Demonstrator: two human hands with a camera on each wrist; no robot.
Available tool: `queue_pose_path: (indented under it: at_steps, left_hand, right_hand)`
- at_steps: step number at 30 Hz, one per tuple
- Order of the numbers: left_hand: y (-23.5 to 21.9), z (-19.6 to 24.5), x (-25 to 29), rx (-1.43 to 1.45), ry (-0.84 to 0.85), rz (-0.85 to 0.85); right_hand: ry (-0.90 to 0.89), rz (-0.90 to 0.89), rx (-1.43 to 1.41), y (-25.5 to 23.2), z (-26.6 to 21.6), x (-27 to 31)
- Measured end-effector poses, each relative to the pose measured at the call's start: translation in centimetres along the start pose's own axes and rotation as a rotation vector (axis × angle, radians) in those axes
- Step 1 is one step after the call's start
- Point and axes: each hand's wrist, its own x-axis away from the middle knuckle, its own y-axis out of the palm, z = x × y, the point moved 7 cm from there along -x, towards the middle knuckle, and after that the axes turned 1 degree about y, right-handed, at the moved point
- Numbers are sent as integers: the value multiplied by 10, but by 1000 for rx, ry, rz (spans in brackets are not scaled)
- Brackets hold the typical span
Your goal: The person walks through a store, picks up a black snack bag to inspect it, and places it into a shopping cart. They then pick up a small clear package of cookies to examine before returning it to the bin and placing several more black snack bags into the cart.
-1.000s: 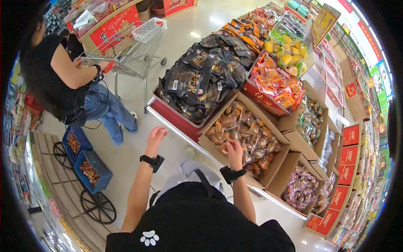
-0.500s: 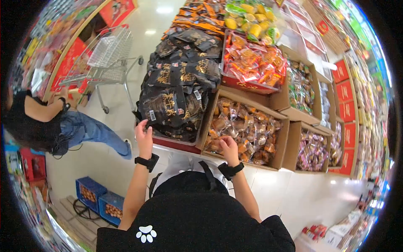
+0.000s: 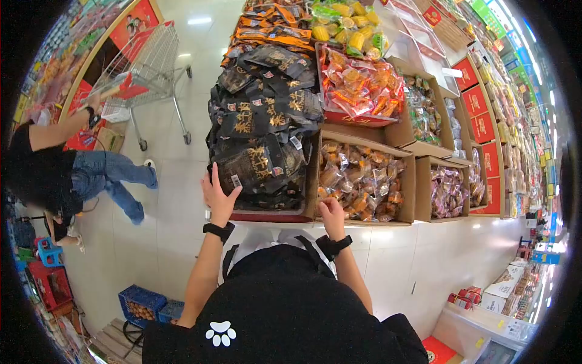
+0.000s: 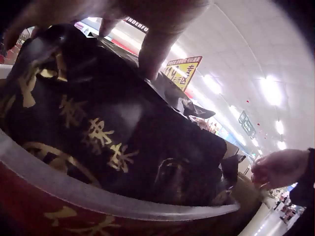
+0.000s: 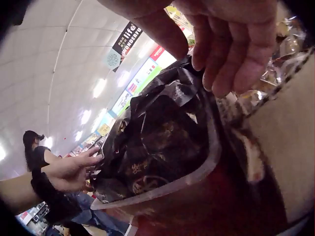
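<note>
Black packets with gold lettering (image 3: 257, 161) are heaped in a clear-rimmed red bin (image 4: 167, 211). At the bin's near left corner, my left hand (image 3: 219, 197) has its fingers extended and thumb spread, touching the outermost packets. The left wrist view shows those fingertips at the top edge of a black packet (image 4: 110, 123). My right hand (image 3: 332, 217), fingers loosely bent and holding nothing, hovers by the near corner of a cardboard box (image 3: 364, 222) of brown wrapped snacks (image 3: 361, 182). In the right wrist view its fingers hang above the bin's corner.
Behind the box stands a tray of red-orange packets (image 3: 361, 82), with bagged corn (image 3: 348, 27) beyond. A box of purple-wrapped snacks (image 3: 447, 191) is to the right. On the left, a person (image 3: 54, 161) holds a shopping cart (image 3: 142, 76). Blue crates (image 3: 140, 305) stand on the lower left.
The view has turned and shifted so the black packets lie straight ahead. My left hand has come from over the floor to the packets; the right stays by the snack box.
</note>
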Motion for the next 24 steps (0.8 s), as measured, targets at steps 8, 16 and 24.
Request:
queue_pose_path:
  at_steps: [8,16,24]
  left_hand:
    - [-10,-28,-10,254,-114,167]
    - [2,-39,-26,187,-176,-28]
    - [-21,-1,-7,94,108,175]
  right_hand:
    - [-228,9,94,51,-32,-17]
    - [-189,-27,342,93,-51,-48]
    - [-224,-87,-250,95,-53,-56]
